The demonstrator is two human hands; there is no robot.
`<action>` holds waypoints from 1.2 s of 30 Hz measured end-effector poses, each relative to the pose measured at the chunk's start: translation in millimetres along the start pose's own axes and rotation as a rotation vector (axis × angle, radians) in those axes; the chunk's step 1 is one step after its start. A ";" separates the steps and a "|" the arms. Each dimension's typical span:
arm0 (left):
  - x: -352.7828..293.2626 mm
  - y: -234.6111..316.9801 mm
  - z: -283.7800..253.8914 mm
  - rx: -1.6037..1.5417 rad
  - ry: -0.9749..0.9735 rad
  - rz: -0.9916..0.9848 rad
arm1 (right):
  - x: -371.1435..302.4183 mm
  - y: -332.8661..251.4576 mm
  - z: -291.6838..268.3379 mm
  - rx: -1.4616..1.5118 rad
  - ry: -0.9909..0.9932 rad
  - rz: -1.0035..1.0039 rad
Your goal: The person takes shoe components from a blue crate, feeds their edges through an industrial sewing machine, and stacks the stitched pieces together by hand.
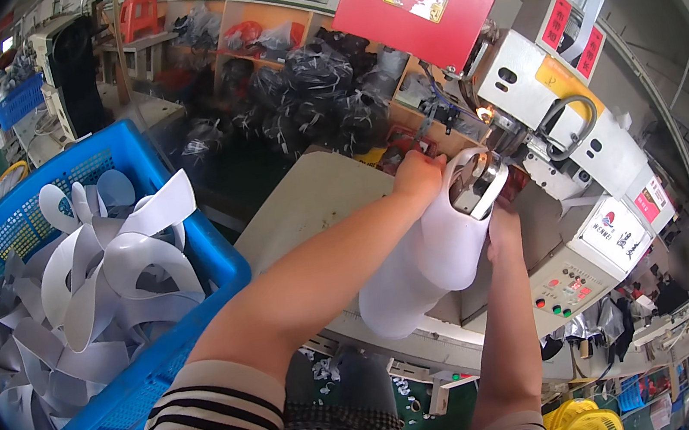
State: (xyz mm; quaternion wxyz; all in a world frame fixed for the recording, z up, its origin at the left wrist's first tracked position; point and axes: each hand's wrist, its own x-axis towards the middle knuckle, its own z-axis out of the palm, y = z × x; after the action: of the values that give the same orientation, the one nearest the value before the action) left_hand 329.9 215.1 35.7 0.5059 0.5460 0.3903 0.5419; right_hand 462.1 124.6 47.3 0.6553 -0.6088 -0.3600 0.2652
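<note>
Both of my hands hold a white curved piece, which looks like a shoe upper (455,244), at the head of a machine (538,129). Its looped top edge goes around a metal form (480,184). My left hand (420,177) is closed on the far left side of the edge, with its fingertips partly hidden. On the right side my right hand (503,229) grips the piece, its fingers mostly behind it. The lower part of the white piece hangs over the edge of a pale worktop (307,194). A small orange glow shows just above the form.
At my left stands a blue plastic basket (220,262) heaped with white curved pieces (81,293). A red box (421,0) overhangs the machine. Right of my right arm is a control panel (563,286) with buttons. Black bags (317,71) lie behind; yellow baskets (586,427) sit low at right.
</note>
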 end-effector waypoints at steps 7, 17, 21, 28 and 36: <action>18.1 0.4 3.6 0.280 -0.040 0.210 | 19.2 -5.5 9.6 0.181 -0.121 -0.012; -98.2 -5.6 -21.3 0.437 0.216 0.624 | -68.6 15.6 4.9 0.028 0.062 -0.200; -112.2 -45.9 -44.3 0.298 0.044 0.505 | -87.8 58.0 -2.0 -0.258 0.033 -0.437; -205.7 -62.6 -101.8 0.359 -0.010 0.313 | -199.0 116.4 35.2 0.001 0.073 -0.752; -307.6 56.1 -279.4 0.723 -0.049 0.080 | -246.4 33.7 160.0 -0.126 -1.026 -0.762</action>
State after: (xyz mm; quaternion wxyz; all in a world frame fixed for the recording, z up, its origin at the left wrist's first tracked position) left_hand 14.2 -58.7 2.1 0.2676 0.7174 0.5226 0.3750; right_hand 190.2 32.1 -22.8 0.4111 -0.2714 -0.8336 0.2498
